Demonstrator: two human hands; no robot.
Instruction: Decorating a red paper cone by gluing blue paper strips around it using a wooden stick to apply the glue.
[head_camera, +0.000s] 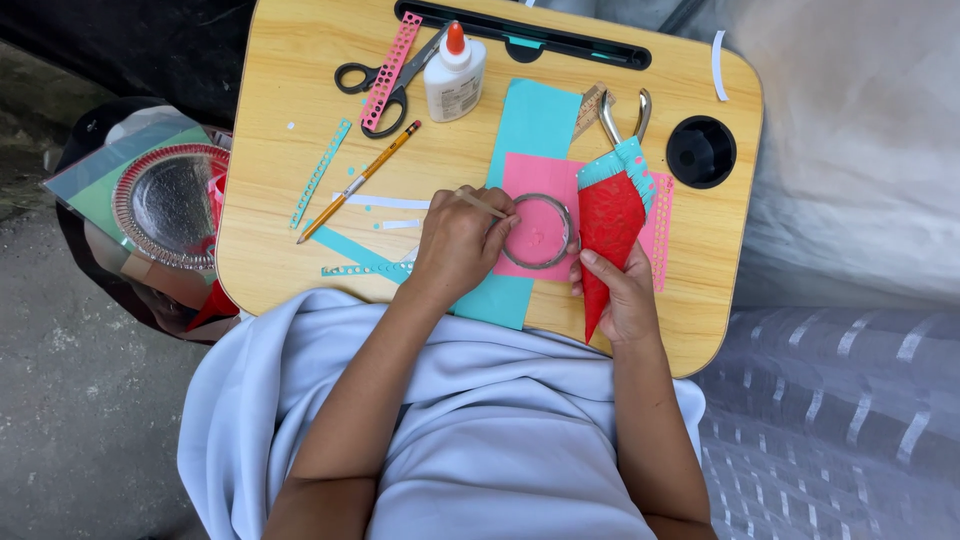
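Left hand (458, 240) pinched a thin stick (482, 205) at the metal ring (540, 231) on pink paper (535, 190); right hand (622, 290) gripped the red cone (607, 235), best kept steady.

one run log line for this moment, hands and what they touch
left hand: thin stick, on ring | right hand: holds red paper cone | ring on pink paper
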